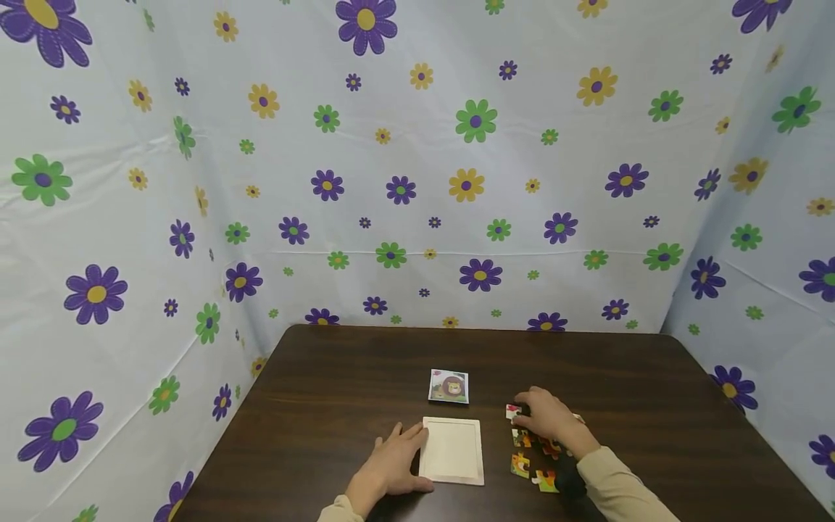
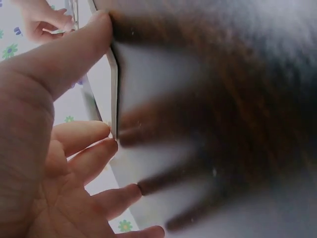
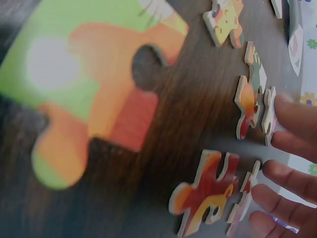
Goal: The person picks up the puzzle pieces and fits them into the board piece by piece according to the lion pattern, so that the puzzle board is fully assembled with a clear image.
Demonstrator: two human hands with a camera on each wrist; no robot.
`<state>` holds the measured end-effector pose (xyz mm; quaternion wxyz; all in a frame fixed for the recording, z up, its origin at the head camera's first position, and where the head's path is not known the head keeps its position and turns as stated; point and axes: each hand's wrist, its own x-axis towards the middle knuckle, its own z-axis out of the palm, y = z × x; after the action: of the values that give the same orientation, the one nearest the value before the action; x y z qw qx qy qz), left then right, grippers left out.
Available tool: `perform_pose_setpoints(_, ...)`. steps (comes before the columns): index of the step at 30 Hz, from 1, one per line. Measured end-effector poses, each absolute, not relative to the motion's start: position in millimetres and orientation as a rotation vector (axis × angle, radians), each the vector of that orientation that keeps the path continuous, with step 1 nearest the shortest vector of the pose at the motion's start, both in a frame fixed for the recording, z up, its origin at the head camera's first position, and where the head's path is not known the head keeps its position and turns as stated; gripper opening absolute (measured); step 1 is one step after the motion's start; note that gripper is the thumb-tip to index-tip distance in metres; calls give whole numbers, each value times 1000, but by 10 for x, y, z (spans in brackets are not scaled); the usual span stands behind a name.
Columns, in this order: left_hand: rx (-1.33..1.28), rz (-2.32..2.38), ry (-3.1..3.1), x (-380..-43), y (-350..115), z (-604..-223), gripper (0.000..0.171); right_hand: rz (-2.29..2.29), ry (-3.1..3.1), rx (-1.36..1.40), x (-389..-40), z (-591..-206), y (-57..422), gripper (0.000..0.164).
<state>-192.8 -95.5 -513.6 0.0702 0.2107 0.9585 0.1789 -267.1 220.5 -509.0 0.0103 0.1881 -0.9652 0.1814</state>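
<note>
Cream, square wooden tray (image 1: 450, 451) sits steadied by the spread left hand (image 1: 391, 465). Loosely open, the right hand (image 1: 551, 419) should lift multicoloured interlocking jigsaw pieces (image 1: 520, 465) by their edges.

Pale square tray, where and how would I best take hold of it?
Probably pinch the tray by its left rim, coming from the left: it lies flat with a straight edge there, the left hand touches it, and puzzle pieces lie off its right.
</note>
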Motion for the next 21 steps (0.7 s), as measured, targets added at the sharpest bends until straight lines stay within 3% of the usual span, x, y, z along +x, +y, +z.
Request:
perform_pose_setpoints(4, 654, 544, 2875, -1926, -960, -5168, 84, 617, -2995, 585, -2706, -5143, 2184, 19)
perform_pose_setpoints(12, 696, 552, 2851, -1947, -978, -5200, 64, 728, -3004, 600, -2771, -5194, 2187, 21)
perform_pose_setpoints(21, 685, 555, 2939, -1962, -896, -5223, 66, 847, -3044, 615, -2867, -5163, 2186, 33)
